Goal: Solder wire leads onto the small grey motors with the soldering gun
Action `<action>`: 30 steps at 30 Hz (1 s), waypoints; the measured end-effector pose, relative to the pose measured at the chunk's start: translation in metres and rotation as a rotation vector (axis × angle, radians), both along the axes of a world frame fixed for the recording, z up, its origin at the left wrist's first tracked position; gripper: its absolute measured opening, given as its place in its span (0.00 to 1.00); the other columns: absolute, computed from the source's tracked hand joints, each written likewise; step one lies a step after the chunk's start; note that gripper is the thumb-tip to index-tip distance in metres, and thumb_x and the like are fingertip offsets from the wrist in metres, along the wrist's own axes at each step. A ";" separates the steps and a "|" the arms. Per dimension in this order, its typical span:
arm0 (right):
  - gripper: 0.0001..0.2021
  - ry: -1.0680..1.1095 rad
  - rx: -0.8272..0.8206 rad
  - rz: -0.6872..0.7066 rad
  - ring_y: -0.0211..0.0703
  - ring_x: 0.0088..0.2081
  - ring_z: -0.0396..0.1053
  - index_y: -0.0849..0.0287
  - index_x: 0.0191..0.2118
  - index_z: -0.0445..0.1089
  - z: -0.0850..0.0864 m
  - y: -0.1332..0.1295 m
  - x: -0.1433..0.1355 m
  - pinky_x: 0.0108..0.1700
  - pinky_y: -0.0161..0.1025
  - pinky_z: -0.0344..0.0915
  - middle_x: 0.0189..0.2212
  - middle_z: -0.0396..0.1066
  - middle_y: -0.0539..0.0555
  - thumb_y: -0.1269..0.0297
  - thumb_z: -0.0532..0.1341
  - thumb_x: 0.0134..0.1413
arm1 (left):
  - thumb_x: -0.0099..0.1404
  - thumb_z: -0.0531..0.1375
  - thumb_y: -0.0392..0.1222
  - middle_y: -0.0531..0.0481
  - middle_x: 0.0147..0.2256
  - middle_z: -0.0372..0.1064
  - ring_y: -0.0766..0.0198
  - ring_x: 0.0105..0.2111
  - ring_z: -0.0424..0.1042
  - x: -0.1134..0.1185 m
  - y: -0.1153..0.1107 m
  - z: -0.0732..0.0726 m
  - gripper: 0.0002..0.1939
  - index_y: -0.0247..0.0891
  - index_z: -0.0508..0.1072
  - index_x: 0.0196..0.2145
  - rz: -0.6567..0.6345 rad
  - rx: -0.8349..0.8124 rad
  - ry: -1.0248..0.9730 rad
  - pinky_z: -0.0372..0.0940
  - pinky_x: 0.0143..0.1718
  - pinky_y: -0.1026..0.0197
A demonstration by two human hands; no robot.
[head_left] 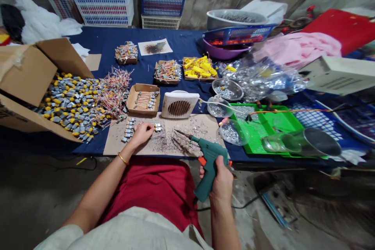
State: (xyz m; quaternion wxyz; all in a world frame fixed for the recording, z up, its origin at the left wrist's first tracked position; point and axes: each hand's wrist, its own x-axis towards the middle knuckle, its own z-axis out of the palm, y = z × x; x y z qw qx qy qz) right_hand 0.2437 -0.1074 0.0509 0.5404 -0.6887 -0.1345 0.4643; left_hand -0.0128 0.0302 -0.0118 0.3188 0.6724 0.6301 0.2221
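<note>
My right hand (222,183) is wrapped round the grip of a green soldering gun (208,160) with an orange trigger. Its thin metal tip points left over a cardboard sheet (113,146) strewn with dark crumbs. On the left part of that sheet rests my left hand (142,133), fingers curled together; whatever they pinch is hidden. A row of small metal motors (129,128) lies just left of this hand. Two more small motors (158,127) sit close to its fingertips on the right. Behind the sheet stands a white fan unit (179,104) with a round grille.
On the left, a tipped carton (26,72) spills many yellow-ended motors (72,103). Small cardboard trays, one with wired motors (146,100) and one with yellow parts (200,67), stand behind. Bowls of clear bits (231,132) and a green basket (258,136) are at right. A cord trails below.
</note>
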 end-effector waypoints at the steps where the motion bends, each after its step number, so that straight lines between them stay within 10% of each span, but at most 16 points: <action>1: 0.32 -0.004 -0.003 0.000 0.41 0.14 0.65 0.64 0.29 0.71 0.000 -0.001 0.001 0.15 0.36 0.62 0.14 0.70 0.53 0.32 0.63 0.40 | 0.65 0.56 0.41 0.46 0.40 0.76 0.57 0.43 0.71 -0.002 -0.001 0.002 0.09 0.37 0.75 0.38 -0.006 -0.007 -0.030 0.58 0.53 0.51; 7: 0.30 0.027 0.002 -0.012 0.40 0.14 0.64 0.64 0.29 0.72 -0.005 -0.006 0.004 0.16 0.36 0.62 0.14 0.70 0.53 0.34 0.64 0.42 | 0.43 0.72 0.55 0.36 0.54 0.63 0.43 0.56 0.61 -0.007 -0.002 0.018 0.42 0.36 0.66 0.53 -0.217 -0.027 0.272 0.57 0.55 0.46; 13: 0.30 0.062 0.002 -0.012 0.41 0.15 0.65 0.64 0.30 0.72 -0.008 -0.008 0.001 0.16 0.35 0.62 0.15 0.71 0.54 0.35 0.64 0.42 | 0.62 0.59 0.45 0.43 0.40 0.72 0.52 0.46 0.68 0.003 0.009 0.024 0.08 0.38 0.73 0.33 -0.327 -0.122 0.388 0.59 0.48 0.54; 22: 0.33 0.060 -0.036 0.046 0.41 0.14 0.64 0.67 0.32 0.75 -0.005 -0.004 0.009 0.16 0.36 0.61 0.14 0.70 0.54 0.34 0.66 0.38 | 0.64 0.56 0.40 0.46 0.27 0.73 0.58 0.30 0.70 0.000 0.009 0.026 0.11 0.38 0.73 0.26 -0.253 -0.063 0.190 0.58 0.35 0.62; 30: 0.31 0.086 -0.038 0.021 0.42 0.15 0.65 0.65 0.27 0.73 -0.004 0.002 0.004 0.16 0.36 0.62 0.14 0.70 0.55 0.35 0.67 0.37 | 0.64 0.54 0.45 0.52 0.21 0.65 0.65 0.24 0.61 -0.022 0.074 0.073 0.16 0.36 0.70 0.21 -0.315 0.095 0.020 0.54 0.30 0.63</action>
